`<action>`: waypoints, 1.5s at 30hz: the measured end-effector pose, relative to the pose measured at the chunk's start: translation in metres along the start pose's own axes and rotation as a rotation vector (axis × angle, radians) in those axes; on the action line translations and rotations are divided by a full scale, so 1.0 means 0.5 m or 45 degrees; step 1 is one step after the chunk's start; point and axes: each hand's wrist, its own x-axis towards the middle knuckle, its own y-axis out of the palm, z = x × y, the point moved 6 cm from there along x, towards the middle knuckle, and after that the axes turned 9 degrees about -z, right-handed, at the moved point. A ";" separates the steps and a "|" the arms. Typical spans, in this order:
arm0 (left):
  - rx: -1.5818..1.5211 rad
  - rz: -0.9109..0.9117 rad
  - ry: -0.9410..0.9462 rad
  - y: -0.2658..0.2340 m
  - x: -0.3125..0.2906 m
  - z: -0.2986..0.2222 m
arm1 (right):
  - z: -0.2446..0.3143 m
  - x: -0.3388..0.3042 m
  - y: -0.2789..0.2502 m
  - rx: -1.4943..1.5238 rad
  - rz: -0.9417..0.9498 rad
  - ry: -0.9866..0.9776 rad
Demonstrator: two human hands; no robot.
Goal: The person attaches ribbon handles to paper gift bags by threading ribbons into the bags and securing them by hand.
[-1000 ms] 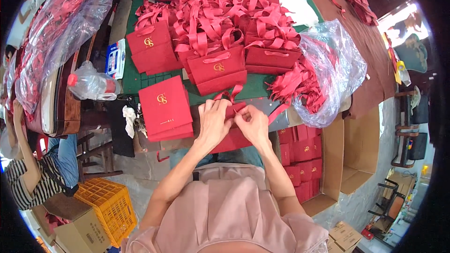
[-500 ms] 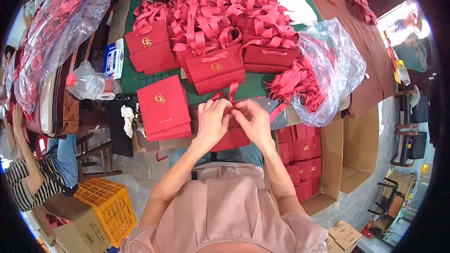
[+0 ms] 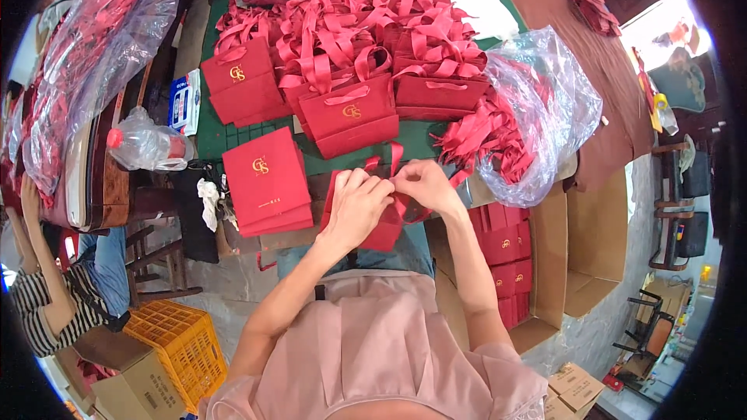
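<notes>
Green tabletop [image 3: 420, 134], red bag [image 3: 381, 236], curling ribbon [image 3: 397, 155]

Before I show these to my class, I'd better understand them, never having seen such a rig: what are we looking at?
There is no machine here, just a person's bare hands. Every picture comes from one wide fisheye camera worn on the head, looking down, so straight edges bend. The left hand holds a red gift bag; the right hand is at its red ribbon, though fingers hide the exact grip. On the green tabletop, ribbon-handled gift bags stand crowded together. A stack of flat gift bags lies left of the hands.
</notes>
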 end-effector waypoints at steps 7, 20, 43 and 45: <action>-0.068 -0.021 -0.009 0.001 0.000 -0.005 | 0.009 0.012 -0.041 -0.032 -0.651 0.015; 0.023 -0.084 -0.290 0.029 0.024 0.069 | 0.070 -0.123 -0.082 -0.829 -0.379 -0.522; -1.670 0.056 -1.409 0.084 -0.095 0.036 | 0.106 -0.078 -0.020 0.371 -0.561 -0.324; -1.913 0.036 -1.487 0.077 -0.096 0.048 | 0.094 -0.098 -0.032 0.388 -0.475 -0.319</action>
